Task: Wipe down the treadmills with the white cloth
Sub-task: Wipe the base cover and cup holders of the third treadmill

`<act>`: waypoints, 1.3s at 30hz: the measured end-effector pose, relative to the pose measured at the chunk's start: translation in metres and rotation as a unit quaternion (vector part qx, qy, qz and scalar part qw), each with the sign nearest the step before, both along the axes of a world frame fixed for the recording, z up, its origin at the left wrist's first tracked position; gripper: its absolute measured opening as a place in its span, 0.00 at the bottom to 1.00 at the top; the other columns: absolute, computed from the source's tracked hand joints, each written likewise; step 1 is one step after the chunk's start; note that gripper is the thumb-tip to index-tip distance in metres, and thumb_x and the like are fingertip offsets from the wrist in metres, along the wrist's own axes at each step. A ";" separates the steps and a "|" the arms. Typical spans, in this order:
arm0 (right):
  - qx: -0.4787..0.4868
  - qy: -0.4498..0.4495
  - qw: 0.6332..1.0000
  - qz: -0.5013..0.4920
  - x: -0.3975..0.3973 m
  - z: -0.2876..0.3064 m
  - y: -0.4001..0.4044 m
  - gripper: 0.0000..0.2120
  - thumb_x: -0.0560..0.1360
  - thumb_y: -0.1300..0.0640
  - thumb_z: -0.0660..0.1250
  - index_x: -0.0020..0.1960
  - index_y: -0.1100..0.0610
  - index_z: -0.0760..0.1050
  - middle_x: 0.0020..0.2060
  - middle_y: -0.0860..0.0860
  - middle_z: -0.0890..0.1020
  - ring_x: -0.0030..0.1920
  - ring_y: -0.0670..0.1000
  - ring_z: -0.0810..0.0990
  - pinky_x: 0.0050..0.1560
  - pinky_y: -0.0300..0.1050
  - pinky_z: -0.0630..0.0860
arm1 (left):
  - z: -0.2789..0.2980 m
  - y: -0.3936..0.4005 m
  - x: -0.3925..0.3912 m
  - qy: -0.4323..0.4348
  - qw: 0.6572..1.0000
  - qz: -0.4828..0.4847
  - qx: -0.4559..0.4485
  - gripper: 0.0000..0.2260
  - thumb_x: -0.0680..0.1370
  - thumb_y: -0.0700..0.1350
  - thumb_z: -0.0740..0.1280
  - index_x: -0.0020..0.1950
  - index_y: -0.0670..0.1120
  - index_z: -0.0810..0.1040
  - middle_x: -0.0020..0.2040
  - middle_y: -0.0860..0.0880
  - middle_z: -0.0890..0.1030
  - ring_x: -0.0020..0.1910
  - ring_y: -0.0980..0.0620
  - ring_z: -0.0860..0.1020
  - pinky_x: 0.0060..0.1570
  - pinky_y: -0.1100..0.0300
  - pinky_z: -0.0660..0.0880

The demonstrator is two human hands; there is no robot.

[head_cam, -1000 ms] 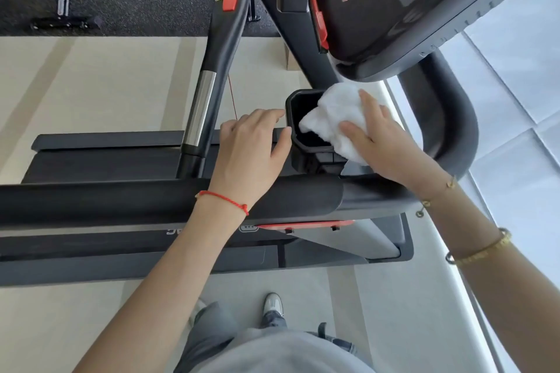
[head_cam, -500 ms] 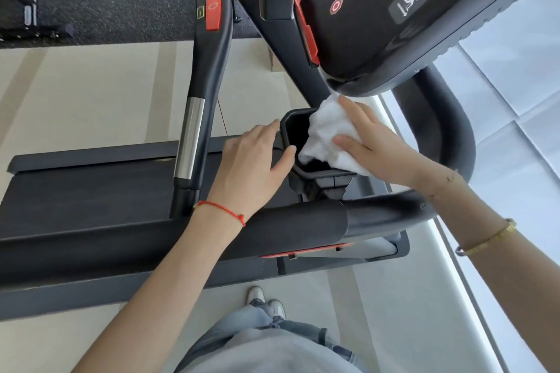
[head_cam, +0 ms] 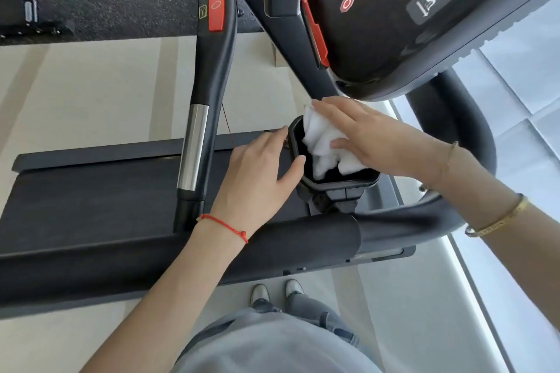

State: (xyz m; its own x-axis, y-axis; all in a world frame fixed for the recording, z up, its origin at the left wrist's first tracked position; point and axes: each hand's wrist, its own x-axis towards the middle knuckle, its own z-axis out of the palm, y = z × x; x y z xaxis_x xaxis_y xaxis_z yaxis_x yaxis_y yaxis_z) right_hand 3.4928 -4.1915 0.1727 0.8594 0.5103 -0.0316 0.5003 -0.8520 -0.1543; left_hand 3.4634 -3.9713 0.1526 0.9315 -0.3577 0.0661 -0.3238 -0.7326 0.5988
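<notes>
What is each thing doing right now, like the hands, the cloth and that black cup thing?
white cloth: bunched, pushed partly into the cup holder
cup holder: open-topped, cloth inside
right hand: fingers straight, pressing the cloth
left hand: relaxed, thumb on the holder's rim

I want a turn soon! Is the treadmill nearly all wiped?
Can't tell what's already clean. Right now the right hand presses the white cloth into the black cup holder while the left hand steadies it. The console and handlebar aren't being wiped yet.
</notes>
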 end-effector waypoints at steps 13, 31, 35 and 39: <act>0.149 0.072 0.986 -0.034 -0.006 -0.008 -0.019 0.28 0.81 0.54 0.60 0.78 0.57 0.55 0.70 0.55 0.65 0.69 0.55 0.65 0.72 0.48 0.62 | 0.002 -0.003 -0.004 0.015 0.999 0.039 -0.026 0.24 0.80 0.54 0.62 0.75 0.48 0.68 0.61 0.52 0.78 0.60 0.51 0.76 0.64 0.48 0.71; 0.244 0.098 0.932 -0.248 -0.050 -0.021 -0.004 0.32 0.82 0.52 0.58 0.79 0.52 0.44 0.69 0.56 0.63 0.52 0.48 0.68 0.42 0.33 0.63 | -0.005 -0.001 -0.006 0.003 0.998 0.033 -0.061 0.22 0.80 0.52 0.63 0.74 0.49 0.68 0.58 0.50 0.79 0.59 0.53 0.76 0.65 0.48 0.71; 0.253 0.103 0.924 -0.269 -0.040 -0.018 -0.002 0.30 0.81 0.52 0.59 0.77 0.56 0.49 0.68 0.58 0.66 0.55 0.51 0.69 0.49 0.40 0.64 | -0.006 -0.001 -0.006 -0.001 0.998 0.031 -0.059 0.23 0.81 0.52 0.62 0.75 0.49 0.68 0.58 0.50 0.79 0.59 0.53 0.76 0.65 0.48 0.71; 0.249 0.113 0.933 -0.235 -0.016 -0.009 -0.001 0.25 0.81 0.55 0.60 0.75 0.56 0.55 0.67 0.58 0.68 0.61 0.58 0.72 0.55 0.47 0.68 | -0.006 -0.001 -0.006 0.003 0.998 0.034 -0.051 0.24 0.80 0.53 0.62 0.76 0.48 0.66 0.62 0.50 0.78 0.61 0.54 0.75 0.67 0.49 0.70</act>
